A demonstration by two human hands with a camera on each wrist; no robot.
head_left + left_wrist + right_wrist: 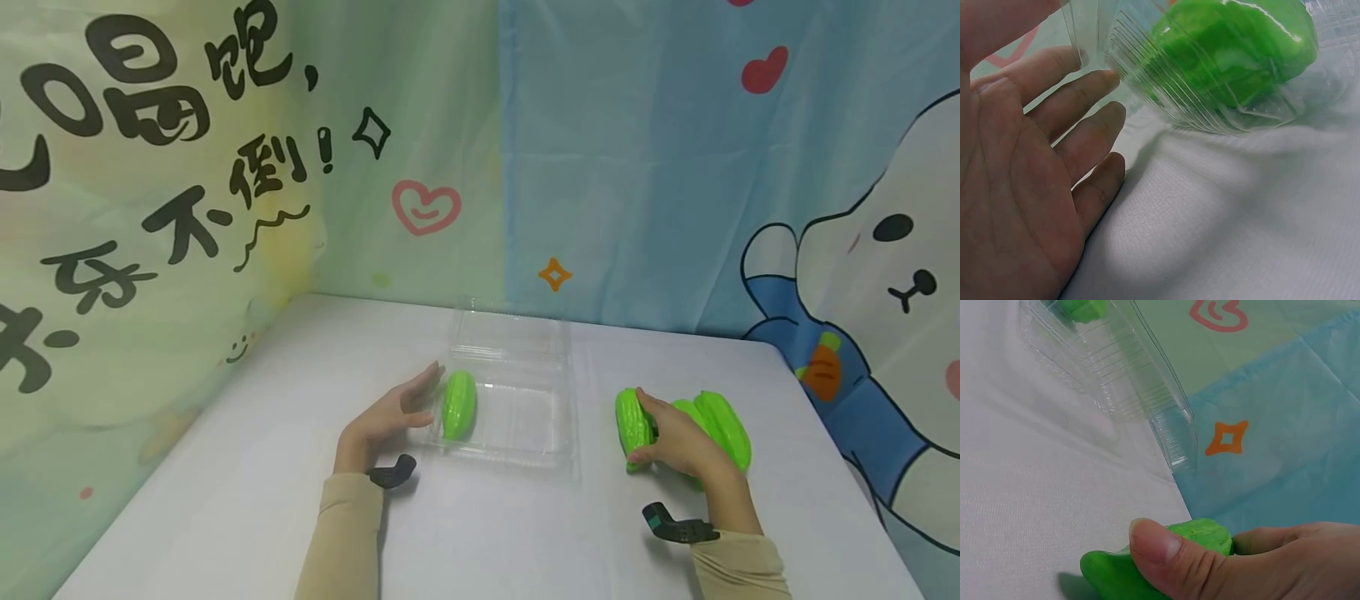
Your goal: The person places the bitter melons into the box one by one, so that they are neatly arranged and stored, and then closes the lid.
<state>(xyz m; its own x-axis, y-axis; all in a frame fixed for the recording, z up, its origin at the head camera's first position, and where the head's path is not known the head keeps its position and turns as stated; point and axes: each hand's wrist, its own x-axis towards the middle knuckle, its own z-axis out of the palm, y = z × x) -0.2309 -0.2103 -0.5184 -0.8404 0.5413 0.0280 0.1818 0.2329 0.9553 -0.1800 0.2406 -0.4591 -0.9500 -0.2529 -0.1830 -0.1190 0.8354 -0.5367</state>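
A clear plastic box (pixel 517 417) lies with its lid raised at the back, and one green toy cucumber (pixel 459 406) sits along its left side. My left hand (pixel 397 410) is at the box's left wall, fingers fairly straight and fingertips right at the plastic. The left wrist view shows its palm (pixel 1016 181) beside the ribbed wall, with the green piece behind it. Off to the right, my right hand (pixel 686 437) pinches another bumpy green cucumber (pixel 634 427) between thumb and fingers. In the right wrist view the thumb (pixel 1160 547) lies across this cucumber (pixel 1113 575).
More green cucumbers (pixel 723 427) lie just right of my right hand, partly hidden by it. The box's clear lid (pixel 510 333) stands near the back edge of the white table (pixel 487 533). Behind the table hangs a printed curtain (pixel 637 167).
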